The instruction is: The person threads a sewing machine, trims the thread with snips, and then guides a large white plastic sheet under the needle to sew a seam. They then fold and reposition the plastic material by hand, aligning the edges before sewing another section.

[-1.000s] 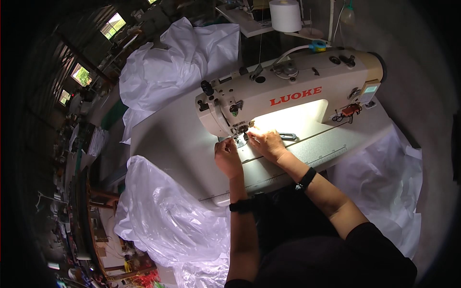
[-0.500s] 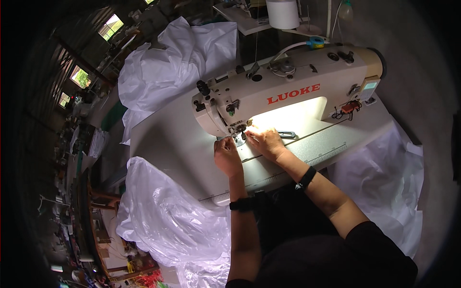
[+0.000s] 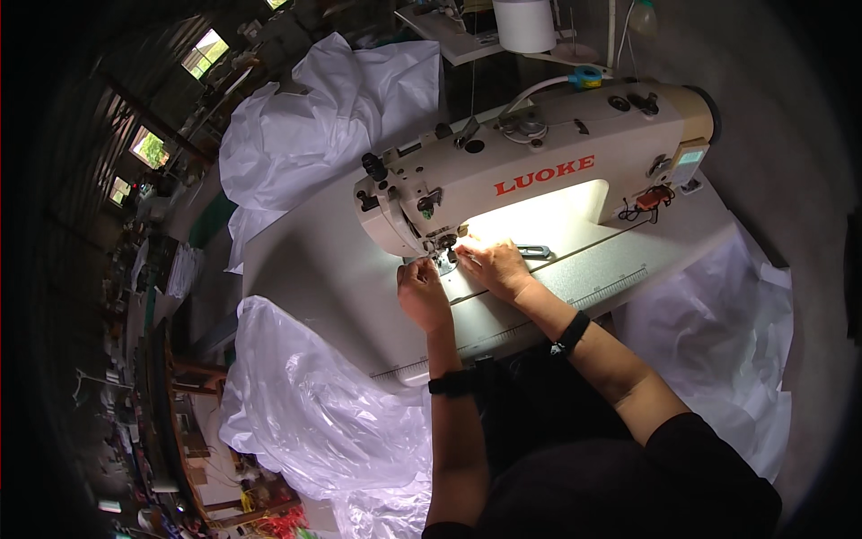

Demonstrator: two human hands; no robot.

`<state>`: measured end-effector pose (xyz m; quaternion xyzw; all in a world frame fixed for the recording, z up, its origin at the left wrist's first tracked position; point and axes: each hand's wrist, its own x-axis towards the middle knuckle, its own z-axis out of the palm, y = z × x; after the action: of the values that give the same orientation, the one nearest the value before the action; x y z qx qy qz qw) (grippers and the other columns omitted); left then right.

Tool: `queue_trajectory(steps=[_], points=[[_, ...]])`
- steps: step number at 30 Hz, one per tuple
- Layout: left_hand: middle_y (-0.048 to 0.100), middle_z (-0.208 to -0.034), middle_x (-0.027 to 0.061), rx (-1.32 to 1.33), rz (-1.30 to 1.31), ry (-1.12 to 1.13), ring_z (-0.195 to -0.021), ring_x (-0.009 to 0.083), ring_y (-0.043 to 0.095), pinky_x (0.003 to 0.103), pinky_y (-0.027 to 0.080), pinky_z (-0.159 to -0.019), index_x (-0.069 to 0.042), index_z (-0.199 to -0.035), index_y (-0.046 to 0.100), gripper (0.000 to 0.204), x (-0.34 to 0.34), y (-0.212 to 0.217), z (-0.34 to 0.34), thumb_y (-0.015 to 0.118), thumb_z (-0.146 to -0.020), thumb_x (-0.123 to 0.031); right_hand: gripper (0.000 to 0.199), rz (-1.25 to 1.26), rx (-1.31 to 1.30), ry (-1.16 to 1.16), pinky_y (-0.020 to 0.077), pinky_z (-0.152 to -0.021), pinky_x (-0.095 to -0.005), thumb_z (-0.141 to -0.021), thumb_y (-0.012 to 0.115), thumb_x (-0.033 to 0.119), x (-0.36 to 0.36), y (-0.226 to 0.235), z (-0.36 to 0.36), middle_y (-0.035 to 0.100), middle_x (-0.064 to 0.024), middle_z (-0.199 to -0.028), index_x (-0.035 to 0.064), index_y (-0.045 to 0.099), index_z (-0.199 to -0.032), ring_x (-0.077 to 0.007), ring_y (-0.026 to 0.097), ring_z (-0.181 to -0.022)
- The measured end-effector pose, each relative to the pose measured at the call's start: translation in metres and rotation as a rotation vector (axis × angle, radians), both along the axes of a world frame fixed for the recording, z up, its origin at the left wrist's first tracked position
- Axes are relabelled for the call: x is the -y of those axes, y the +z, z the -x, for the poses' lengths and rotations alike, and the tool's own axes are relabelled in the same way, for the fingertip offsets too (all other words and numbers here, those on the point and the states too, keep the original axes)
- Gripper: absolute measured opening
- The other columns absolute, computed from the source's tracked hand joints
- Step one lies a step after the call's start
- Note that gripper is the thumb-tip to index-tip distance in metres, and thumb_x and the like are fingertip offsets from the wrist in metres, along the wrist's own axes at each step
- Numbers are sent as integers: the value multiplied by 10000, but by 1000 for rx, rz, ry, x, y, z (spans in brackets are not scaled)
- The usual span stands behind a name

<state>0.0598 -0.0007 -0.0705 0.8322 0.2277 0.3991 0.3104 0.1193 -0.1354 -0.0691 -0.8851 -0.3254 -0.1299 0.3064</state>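
Note:
A white industrial sewing machine (image 3: 530,148) stands on its pale table, its lamp lighting the needle area (image 3: 445,252). My left hand (image 3: 423,293) is just left of and in front of the needle, thumb and fingers pinched together. From the right, my right hand (image 3: 495,268) reaches in with bent fingers closed beside the presser foot. Whatever lies between the fingertips of either hand is too small to make out. Right behind my right hand, a dark-handled cutter (image 3: 534,252) rests on the machine bed.
Crumpled white sheeting (image 3: 301,135) is heaped behind the table at the left. Shiny plastic sheeting (image 3: 314,395) hangs at the front left, and more white sheeting (image 3: 718,332) at the right. A white thread cone (image 3: 525,25) stands behind the machine. A ruler strip (image 3: 611,285) runs along the table's front.
The view has shifted slightly. Both hands stay at the needle area with nearly the same finger pose; nothing has visibly been taken up or let go.

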Motion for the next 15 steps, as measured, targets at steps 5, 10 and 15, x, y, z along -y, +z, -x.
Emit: queue_trajectory(steps=[5,10,15], points=[[622,-806,54,-45,9,5,-607,204,579,350,468,-579,-54,-835,696,84,2,3,1,727,-833,-131,215,-29,10,21,498,-762,-400,-953,575,294,0,-1,-1,686,-65,-1035,138,698,-1035,-270,667,-835],[625,-814,50,-51,18,-7,-613,201,581,349,472,-586,-53,-842,697,93,2,4,1,730,-831,-139,213,-15,19,19,498,-760,-405,-954,574,293,0,-1,-1,683,-65,-1035,133,693,-1028,-270,667,-832],[623,-812,48,-23,18,-11,-608,197,576,343,471,-587,-51,-845,696,93,2,5,1,730,-831,-137,214,-11,15,10,498,-760,-408,-955,573,293,0,0,0,682,-68,-1028,119,688,-1005,-269,665,-827]])
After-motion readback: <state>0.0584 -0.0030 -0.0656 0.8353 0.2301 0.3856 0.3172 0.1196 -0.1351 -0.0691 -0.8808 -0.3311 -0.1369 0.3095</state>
